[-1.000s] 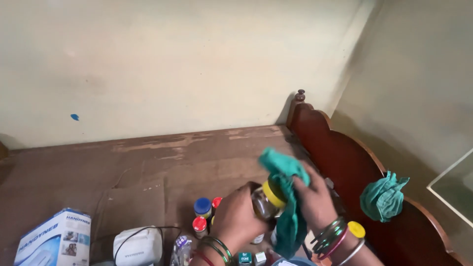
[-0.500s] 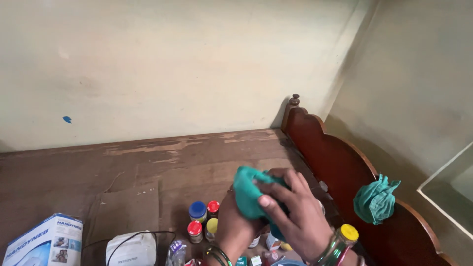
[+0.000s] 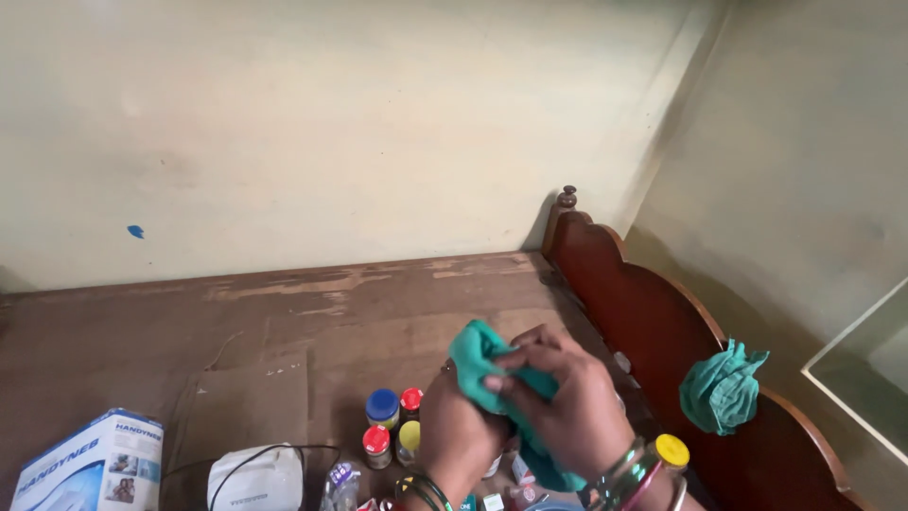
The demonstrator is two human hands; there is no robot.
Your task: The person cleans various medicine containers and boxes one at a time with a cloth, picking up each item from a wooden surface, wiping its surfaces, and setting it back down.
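At the far left a blue-and-white carton (image 3: 90, 466) lies on the worn wooden surface (image 3: 312, 312), with a white device (image 3: 255, 478) and its black cord just beside it. Next come small bottles standing close together: a blue-capped one (image 3: 382, 405), two red-capped ones (image 3: 377, 441) (image 3: 410, 398) and a yellow-capped one (image 3: 409, 435).

My left hand (image 3: 459, 431) comes up from below, bangles at the wrist, fingers curled shut around something I cannot make out, because the green cloth (image 3: 492, 378) covers it. My guess is a jar or bottle, but it is hidden from me now. The cloth sits bunched over the top of that fist, a tail of it hanging down between the wrists.

My right hand (image 3: 558, 407) lies over the cloth from the right, palm down, fingers folded and thumb pinching the fabric against whatever is under it. Both hands touch through the cloth, raised just above the bottles.

To wipe well, I judge I should keep the left grip firm and steady, turn the cloth around the covered thing with the right, and keep my elbows clear of the standing bottles.

Further right, a yellow-capped jar (image 3: 671, 450) sits by my right wrist, and a second green rag (image 3: 724, 388) rests on the carved wooden headboard (image 3: 643, 293).
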